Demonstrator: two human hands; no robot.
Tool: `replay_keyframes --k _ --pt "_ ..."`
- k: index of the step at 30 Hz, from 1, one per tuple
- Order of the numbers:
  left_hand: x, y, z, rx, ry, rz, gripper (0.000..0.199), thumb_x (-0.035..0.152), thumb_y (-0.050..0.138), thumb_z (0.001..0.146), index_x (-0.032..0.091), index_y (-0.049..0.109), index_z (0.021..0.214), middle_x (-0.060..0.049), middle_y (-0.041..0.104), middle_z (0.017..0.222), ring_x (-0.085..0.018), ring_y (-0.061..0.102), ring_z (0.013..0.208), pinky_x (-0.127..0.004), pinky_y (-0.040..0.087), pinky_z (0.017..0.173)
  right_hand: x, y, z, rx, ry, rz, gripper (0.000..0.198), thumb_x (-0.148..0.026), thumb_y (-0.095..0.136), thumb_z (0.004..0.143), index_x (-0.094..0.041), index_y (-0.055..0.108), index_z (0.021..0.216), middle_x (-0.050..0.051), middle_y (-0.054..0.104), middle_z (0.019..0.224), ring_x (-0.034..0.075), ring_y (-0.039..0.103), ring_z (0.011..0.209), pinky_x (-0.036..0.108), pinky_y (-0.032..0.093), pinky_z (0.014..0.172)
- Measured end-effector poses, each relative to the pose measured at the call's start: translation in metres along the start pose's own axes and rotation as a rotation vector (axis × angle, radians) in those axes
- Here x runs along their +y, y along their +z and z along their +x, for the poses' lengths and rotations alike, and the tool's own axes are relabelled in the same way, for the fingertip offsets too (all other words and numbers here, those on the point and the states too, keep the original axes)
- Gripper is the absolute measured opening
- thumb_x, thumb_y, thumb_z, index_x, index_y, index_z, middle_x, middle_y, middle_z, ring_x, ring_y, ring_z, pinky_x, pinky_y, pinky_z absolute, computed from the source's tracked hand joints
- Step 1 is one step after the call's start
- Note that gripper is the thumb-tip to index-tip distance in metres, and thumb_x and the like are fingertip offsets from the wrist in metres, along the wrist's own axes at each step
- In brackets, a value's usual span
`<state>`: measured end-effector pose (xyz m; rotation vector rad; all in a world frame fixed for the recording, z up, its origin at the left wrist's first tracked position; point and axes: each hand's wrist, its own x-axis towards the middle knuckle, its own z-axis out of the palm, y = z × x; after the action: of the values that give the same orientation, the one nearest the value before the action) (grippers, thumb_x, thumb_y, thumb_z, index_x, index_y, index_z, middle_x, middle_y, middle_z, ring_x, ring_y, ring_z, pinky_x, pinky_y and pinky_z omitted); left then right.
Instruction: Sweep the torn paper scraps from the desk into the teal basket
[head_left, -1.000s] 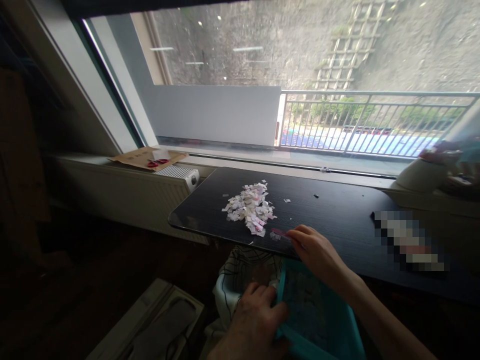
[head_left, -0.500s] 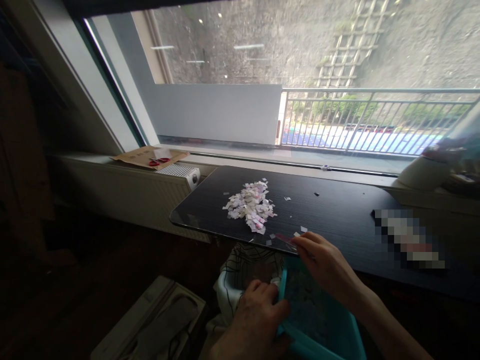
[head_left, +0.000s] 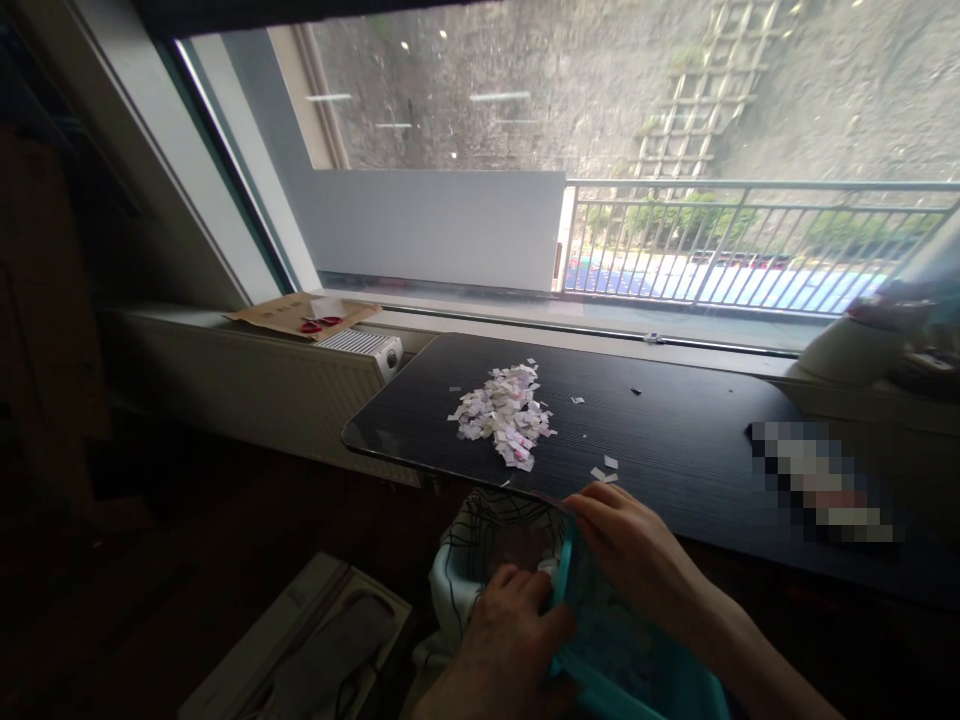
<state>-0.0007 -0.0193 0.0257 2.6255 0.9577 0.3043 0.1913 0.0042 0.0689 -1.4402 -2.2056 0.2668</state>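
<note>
My left hand (head_left: 506, 630) is closed round the left rim of a teal plastic bin (head_left: 651, 650), held just below the table's front edge. My right hand (head_left: 634, 550) is at that edge, above the bin, pinching a thin, pinkish, see-through card-like piece (head_left: 553, 499), mostly hidden by the fingers. On the dark table (head_left: 660, 430) lies a heap of small cut paper pieces (head_left: 504, 410), white with some pink. A few loose paper scraps (head_left: 604, 473) lie just beyond my right hand. Bluish-looking contents inside the bin are too dim to make out.
A second bin with a checked liner (head_left: 480, 510) stands under the table edge, left of the teal one. Red-handled scissors (head_left: 321, 324) lie on a brown envelope (head_left: 277, 312) by the radiator (head_left: 300, 400). A blurred-out object (head_left: 825, 485) lies at the table's right.
My right hand has drawn the card-like piece back and down to the table edge. Small scraps near the edge beside it are gone from the tabletop. My left hand stays on the bin.
</note>
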Motion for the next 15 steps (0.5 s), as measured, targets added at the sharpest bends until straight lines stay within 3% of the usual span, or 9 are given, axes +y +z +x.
replay_keyframes --k 3,6,8,11,15 --pt "-0.002 0.006 0.000 0.020 0.010 0.008 0.023 0.039 0.069 0.072 0.023 0.057 0.084 -0.001 0.052 0.086 -0.022 0.049 0.081 -0.034 0.035 0.072 0.014 -0.009 -0.007 0.020 -0.008 0.027 0.027 -0.021 0.040 0.092 -0.023 0.064 0.105 0.006 0.063 0.095 0.017 0.058 0.086 0.027 0.047 0.075" --pt "-0.001 0.010 0.001 0.039 0.010 0.009 0.022 0.036 0.070 0.071 0.022 0.056 0.080 -0.001 0.052 0.085 -0.021 0.049 0.080 -0.035 0.035 0.073 0.049 -0.025 -0.007 0.144 0.109 -0.063 0.028 -0.024 0.041 0.091 -0.020 0.064 0.106 0.007 0.063 0.097 0.018 0.059 0.085 0.029 0.048 0.071" --pt "-0.001 0.010 0.002 0.050 0.012 0.006 0.022 0.034 0.070 0.069 0.022 0.055 0.079 -0.001 0.052 0.084 -0.021 0.049 0.080 -0.035 0.035 0.073 0.073 -0.033 -0.004 0.151 0.165 -0.090 0.029 -0.024 0.041 0.091 -0.018 0.065 0.106 0.008 0.063 0.098 0.019 0.059 0.086 0.030 0.048 0.071" --pt "0.000 0.007 0.000 0.091 -0.016 -0.003 0.020 0.029 0.071 0.067 0.022 0.056 0.078 -0.001 0.052 0.087 -0.021 0.049 0.081 -0.033 0.035 0.072 0.094 -0.038 -0.001 0.088 0.157 -0.036 0.029 -0.024 0.042 0.090 -0.019 0.066 0.106 0.007 0.063 0.103 0.018 0.060 0.089 0.029 0.049 0.074" --pt "-0.002 0.003 -0.008 0.118 -0.071 -0.025 0.021 0.019 0.071 0.064 0.022 0.057 0.079 -0.002 0.052 0.088 -0.022 0.048 0.083 -0.032 0.035 0.072 0.091 -0.040 -0.018 0.020 0.078 0.039 0.028 -0.025 0.043 0.091 -0.019 0.065 0.107 0.007 0.063 0.105 0.017 0.059 0.092 0.028 0.049 0.077"
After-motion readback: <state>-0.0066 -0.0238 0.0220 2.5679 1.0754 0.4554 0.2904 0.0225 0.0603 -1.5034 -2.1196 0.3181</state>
